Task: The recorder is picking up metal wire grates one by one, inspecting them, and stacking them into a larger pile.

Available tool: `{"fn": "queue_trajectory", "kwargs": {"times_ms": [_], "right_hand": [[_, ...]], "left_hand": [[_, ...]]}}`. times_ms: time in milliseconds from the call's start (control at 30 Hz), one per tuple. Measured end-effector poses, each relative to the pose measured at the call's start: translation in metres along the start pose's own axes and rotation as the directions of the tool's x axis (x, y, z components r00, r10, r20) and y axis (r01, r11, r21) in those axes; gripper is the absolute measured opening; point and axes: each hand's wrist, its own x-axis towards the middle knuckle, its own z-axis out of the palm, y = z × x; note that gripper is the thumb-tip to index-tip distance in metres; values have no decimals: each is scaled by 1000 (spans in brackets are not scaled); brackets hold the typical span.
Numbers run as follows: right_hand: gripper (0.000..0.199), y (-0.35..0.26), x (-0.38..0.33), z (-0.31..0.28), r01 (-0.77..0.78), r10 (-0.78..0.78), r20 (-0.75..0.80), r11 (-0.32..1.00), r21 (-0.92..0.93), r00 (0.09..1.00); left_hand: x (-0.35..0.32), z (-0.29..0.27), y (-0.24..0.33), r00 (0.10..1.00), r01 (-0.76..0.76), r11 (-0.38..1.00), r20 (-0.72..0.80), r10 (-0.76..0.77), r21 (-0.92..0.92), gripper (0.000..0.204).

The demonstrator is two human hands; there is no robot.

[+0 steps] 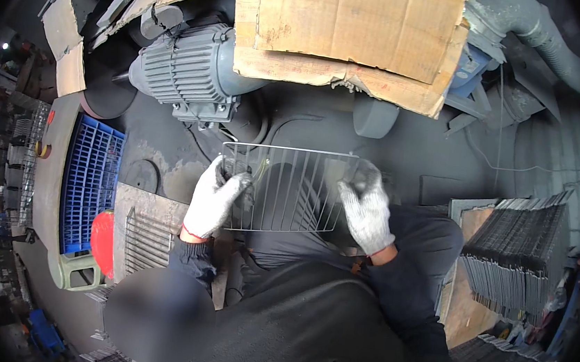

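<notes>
Grey floor [439,157], wire rack [285,191] in hands [368,215]

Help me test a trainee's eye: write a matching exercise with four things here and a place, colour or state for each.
1. Wire rack
2. Motor
3. Plastic crate
4. Stacked grids

A. Blue, at the person's left
B. Piled at the person's right
C. Between the left hand and right hand
D. Grey and ribbed, beyond the hands

Pairs: 1-C, 2-D, 3-A, 4-B

workshop | grey finned motor [186,66] | duct [544,41] | stacked wire racks [517,248]
</notes>
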Motion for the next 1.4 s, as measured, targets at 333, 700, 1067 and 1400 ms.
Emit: {"fn": "queue_trajectory", "kwargs": {"times_ms": [333, 700, 1067, 1400], "right_hand": [[21, -70, -45, -42, 512, -541, -50, 818, -264, 839], [38, -9, -63, -23, 250, -98, -231, 472, 846, 968], [27, 39, 12, -135, 75, -36, -150, 962, 262, 988], [26, 74, 60, -179, -99, 173, -145, 906, 411, 974]], "left_hand": [[-14, 93, 62, 503, -764, 353, 157, 850, 540, 55], [-12, 160, -14, 996, -46, 766, -86, -12, -641, 16], [31, 172, -110, 999, -37, 951, -5, 37, -307, 20], [101, 216, -149, 981, 52, 991, 194, -28, -122, 18]]}}
